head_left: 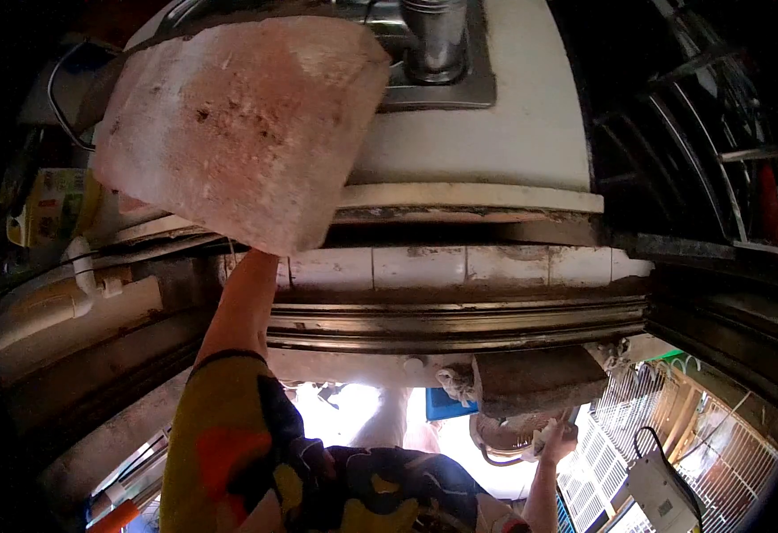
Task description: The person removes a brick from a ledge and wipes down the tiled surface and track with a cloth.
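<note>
A large pinkish brick-like block (247, 124), pitted and rough, fills the upper left, close to the camera. My left forearm (245, 306) reaches up to its lower edge, where the block hides the hand, so its fingers cannot be seen. Low on the right, my right hand (559, 440) is closed around something whitish, too small to make out. It is beside a round basket-like container (504, 435), just below a brownish block (540, 380).
A metal sink (482, 93) is set in a pale counter (486, 151). Below run a tiled edge (417, 266) and metal rails (460, 318). White pipes (82, 275) stand at left. Wire racks (718, 444) and a grey box (662, 493) are at lower right.
</note>
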Available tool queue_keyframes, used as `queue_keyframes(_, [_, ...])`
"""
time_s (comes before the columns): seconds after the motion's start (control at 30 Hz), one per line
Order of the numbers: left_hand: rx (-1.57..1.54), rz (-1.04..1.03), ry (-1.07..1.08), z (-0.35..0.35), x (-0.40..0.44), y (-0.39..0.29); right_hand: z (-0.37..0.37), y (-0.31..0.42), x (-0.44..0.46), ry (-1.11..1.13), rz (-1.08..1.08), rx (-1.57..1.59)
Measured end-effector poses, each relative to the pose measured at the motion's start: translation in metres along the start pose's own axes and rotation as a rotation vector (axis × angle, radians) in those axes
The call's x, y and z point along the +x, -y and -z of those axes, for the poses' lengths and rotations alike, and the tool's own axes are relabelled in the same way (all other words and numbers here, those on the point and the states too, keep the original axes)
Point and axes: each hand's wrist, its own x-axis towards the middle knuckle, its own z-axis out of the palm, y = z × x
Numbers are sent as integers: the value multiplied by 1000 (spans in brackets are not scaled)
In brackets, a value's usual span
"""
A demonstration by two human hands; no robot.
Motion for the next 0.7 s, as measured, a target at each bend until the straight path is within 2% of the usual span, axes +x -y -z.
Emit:
queue_keyframes(0.23, [-51,-109,74,-5,7,-50,3,-7,-2,-31,108,125])
queue_keyframes(0.27, [-79,-154,101,-8,11,-68,0,-10,-4,-36,106,145])
queue_keyframes(0.3, [-113,-202,130,-10,14,-87,6,5,-6,7,7,158])
queue_keyframes(0.43, [-183,-458,292,-41,59,-207,1,-12,-5,-28,115,226])
queue_keyframes(0.47, [-136,-538,323,-49,78,-239,4,-5,-6,11,63,180])
queue_keyframes(0.6, [-261,-579,253,-57,69,-314,2,-13,-6,32,68,175])
queue_keyframes(0.7, [-214,-598,215,-57,70,-322,6,-10,-8,70,-4,232])
